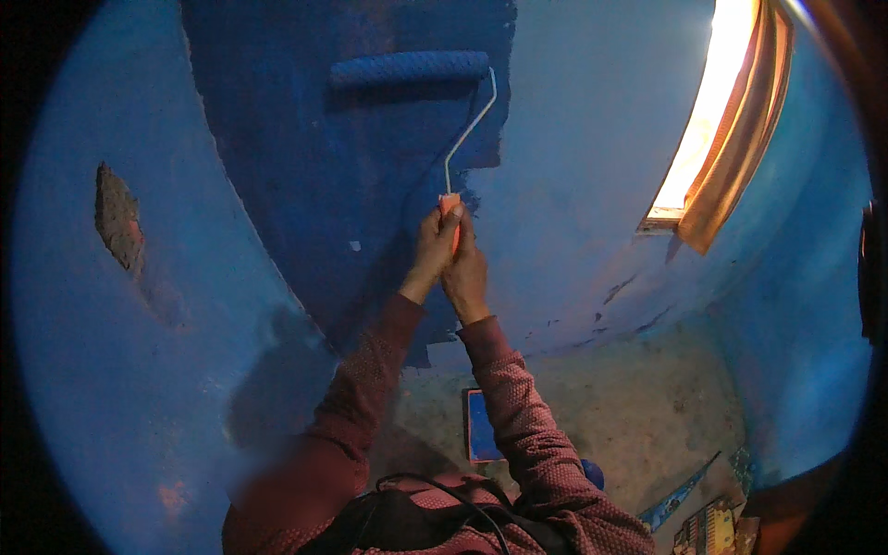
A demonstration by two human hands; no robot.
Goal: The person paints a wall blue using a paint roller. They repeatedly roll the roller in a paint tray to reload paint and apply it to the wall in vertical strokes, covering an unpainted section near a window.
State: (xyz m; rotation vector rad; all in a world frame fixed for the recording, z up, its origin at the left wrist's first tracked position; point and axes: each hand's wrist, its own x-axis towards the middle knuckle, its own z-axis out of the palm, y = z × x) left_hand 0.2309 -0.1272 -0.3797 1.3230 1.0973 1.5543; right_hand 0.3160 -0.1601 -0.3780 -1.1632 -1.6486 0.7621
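Both my hands grip the orange handle of a paint roller point(411, 68). My left hand point(436, 246) and my right hand point(467, 267) are pressed together around it, with a thumb near the handle's top. The bent wire frame runs up to the long blue roller sleeve, which lies level over a darker blue painted area point(277, 139) of the wall. Whether the sleeve touches the wall, I cannot tell. Right of the dark area, the wall is lighter blue point(576, 139). On the floor, a tray holding blue paint point(485, 427) is partly hidden by my right forearm.
A bright window point(701, 132) with an orange-brown curtain point(728, 159) is at the upper right. The left wall has a broken plaster patch point(118, 218). Beside my right elbow a round blue object point(592, 474) shows in part. Patterned items point(714, 527) lie on the floor at the lower right.
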